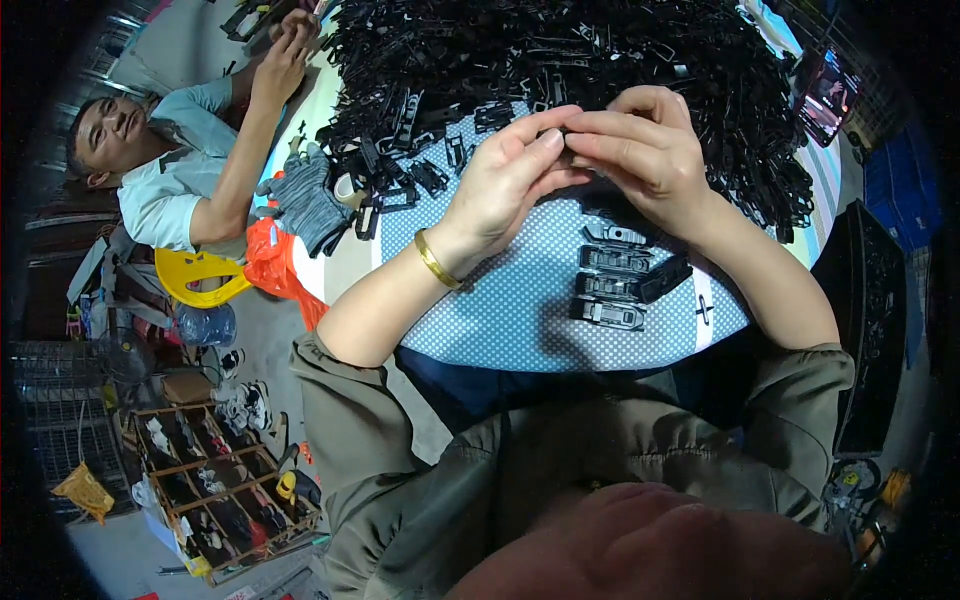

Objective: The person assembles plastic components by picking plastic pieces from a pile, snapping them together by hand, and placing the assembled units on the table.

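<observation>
My left hand (500, 185), with a gold bangle on its wrist, meets my right hand (645, 150) over the near part of the table. The fingertips of both are pinched together around a small black part (567, 137); fingers cover most of it, so its shape cannot be made out. Below my hands lies a short column of black plastic clip-like pieces (612, 286) on the blue dotted cloth (490, 320). One more black piece (664, 279) rests at a slant against their right side. Just beyond my fingers spreads a large heap of black plastic pieces (560, 50).
At the left of the table are a grey glove (308, 200), a tape roll (347, 190) and a red plastic bag (272, 262). A co-worker (185, 160) sits there. A lit screen (830, 95) stands at the right edge. A shoe rack (215, 480) is on the floor.
</observation>
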`<move>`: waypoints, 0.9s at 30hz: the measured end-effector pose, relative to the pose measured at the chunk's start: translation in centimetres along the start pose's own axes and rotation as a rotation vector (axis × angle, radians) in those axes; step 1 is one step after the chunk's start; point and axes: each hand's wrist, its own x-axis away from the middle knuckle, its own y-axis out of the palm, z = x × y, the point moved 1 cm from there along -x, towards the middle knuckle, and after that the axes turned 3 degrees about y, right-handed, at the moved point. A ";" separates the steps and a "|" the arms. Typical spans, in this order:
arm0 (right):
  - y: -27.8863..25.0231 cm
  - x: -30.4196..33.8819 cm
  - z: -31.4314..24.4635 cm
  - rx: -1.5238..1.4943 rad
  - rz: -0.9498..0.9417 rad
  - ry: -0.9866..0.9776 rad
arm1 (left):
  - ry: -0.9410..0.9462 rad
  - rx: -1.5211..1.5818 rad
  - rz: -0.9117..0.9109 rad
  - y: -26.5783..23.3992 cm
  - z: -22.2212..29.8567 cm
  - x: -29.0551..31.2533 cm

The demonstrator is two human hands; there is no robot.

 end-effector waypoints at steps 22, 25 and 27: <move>11.2 -6.8 5.3 0.375 -0.296 0.236 | -0.146 -0.156 -0.213 0.1 -2.4 -0.2; 10.6 -6.5 5.6 0.383 -0.309 0.281 | -0.230 -0.109 -0.193 -0.3 -2.1 -0.1; 7.9 -6.2 5.4 0.262 -0.208 0.236 | -0.180 0.013 -0.120 -0.8 -2.2 -0.3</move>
